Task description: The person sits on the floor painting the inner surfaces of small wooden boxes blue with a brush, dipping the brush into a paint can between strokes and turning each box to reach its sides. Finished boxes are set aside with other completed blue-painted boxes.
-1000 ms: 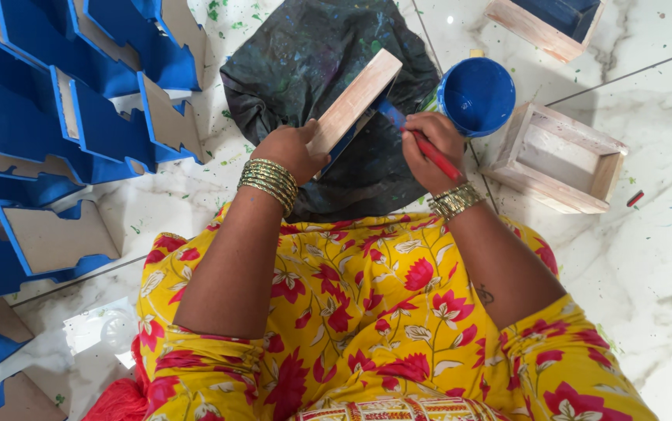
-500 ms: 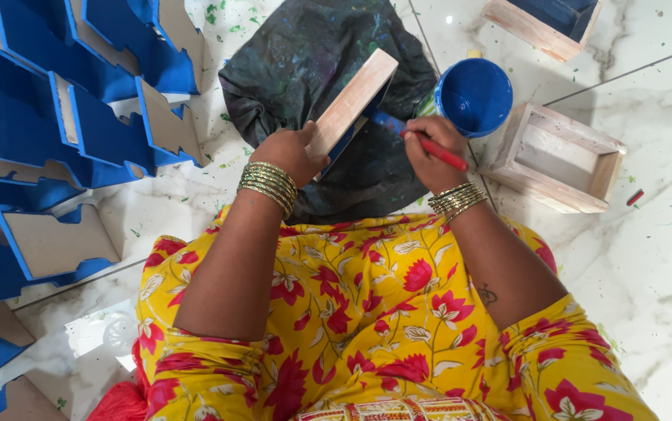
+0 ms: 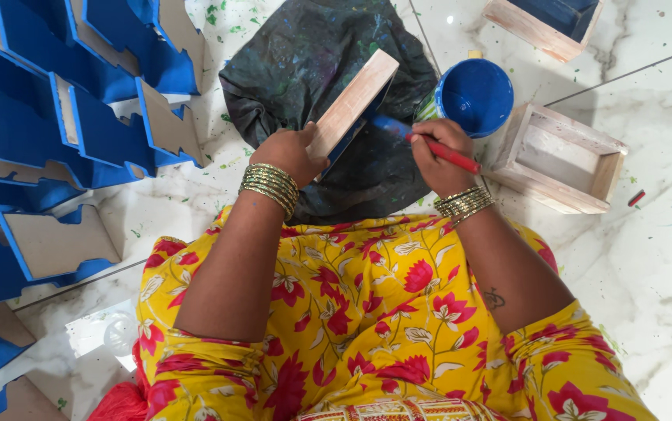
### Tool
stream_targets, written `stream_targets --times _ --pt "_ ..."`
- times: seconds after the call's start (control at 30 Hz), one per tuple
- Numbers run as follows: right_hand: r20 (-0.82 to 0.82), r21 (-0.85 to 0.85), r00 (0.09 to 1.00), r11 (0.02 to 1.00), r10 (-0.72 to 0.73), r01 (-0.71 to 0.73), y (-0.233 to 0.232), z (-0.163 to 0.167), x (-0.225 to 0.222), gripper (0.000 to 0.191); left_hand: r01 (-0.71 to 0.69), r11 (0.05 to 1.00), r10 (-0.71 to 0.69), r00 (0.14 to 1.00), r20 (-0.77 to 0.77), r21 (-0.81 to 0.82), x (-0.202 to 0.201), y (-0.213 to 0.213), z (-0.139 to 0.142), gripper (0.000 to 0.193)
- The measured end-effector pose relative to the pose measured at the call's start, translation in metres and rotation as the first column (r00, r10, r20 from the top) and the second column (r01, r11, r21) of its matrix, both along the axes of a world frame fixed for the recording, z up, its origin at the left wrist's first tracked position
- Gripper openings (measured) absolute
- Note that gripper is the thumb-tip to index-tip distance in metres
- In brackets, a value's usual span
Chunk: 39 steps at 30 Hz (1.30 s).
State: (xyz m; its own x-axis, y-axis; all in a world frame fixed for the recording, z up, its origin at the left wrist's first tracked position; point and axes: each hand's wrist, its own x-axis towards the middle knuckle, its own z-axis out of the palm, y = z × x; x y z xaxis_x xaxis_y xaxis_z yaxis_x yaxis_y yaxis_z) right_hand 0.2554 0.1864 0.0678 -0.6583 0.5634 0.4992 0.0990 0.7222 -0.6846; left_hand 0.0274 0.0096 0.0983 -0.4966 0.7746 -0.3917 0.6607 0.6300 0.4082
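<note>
At nine o'clock, blue-painted cutout boards (image 3: 79,117) lie stacked on the marble floor (image 3: 663,257). The left hand (image 3: 293,153) has its grip closed on a tilted wooden box (image 3: 351,101) over a paint-stained dark cloth (image 3: 305,54). The right hand (image 3: 437,152) pinches a red-handled brush (image 3: 429,144), its tip touching the box. At one o'clock sits a blue bowl (image 3: 476,95) (blue paint inside), just beside an unpainted, empty wooden box (image 3: 558,156); another blue-lined box (image 3: 546,23) lies beyond.

Two open wooden boxes sit right: one unpainted (image 3: 560,156), one blue-lined (image 3: 548,25). One round blue paint bowl (image 3: 475,96) stands between them. One dark paint-spattered cloth (image 3: 313,54) lies at far centre.
</note>
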Motion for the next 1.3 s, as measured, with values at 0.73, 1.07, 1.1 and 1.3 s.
stream_targets --times 0.73,1.07,1.1,1.3 --pt "-0.044 0.029 0.996 0.996 0.081 -0.079 0.005 0.015 0.018 0.007 0.011 1.0 -0.012 0.995 0.099 0.013 -0.016 -0.02 -0.03 0.08" --pt "-0.038 -0.006 0.997 0.997 0.073 -0.073 0.004 0.012 0.011 0.008 0.0 0.912 -0.01 1.0 0.022 0.409 -0.026 -0.016 -0.033 0.057" --pt "-0.037 0.005 0.997 0.998 0.068 -0.068 0.003 0.013 0.01 0.009 -0.026 0.864 0.013 0.999 0.03 0.503 -0.026 -0.017 -0.029 0.058" --pt "-0.156 -0.144 0.983 0.983 0.095 -0.118 0.001 0.014 0.024 0.007 -0.288 0.774 0.196 0.956 0.219 0.565 -0.027 -0.025 0.004 0.045"
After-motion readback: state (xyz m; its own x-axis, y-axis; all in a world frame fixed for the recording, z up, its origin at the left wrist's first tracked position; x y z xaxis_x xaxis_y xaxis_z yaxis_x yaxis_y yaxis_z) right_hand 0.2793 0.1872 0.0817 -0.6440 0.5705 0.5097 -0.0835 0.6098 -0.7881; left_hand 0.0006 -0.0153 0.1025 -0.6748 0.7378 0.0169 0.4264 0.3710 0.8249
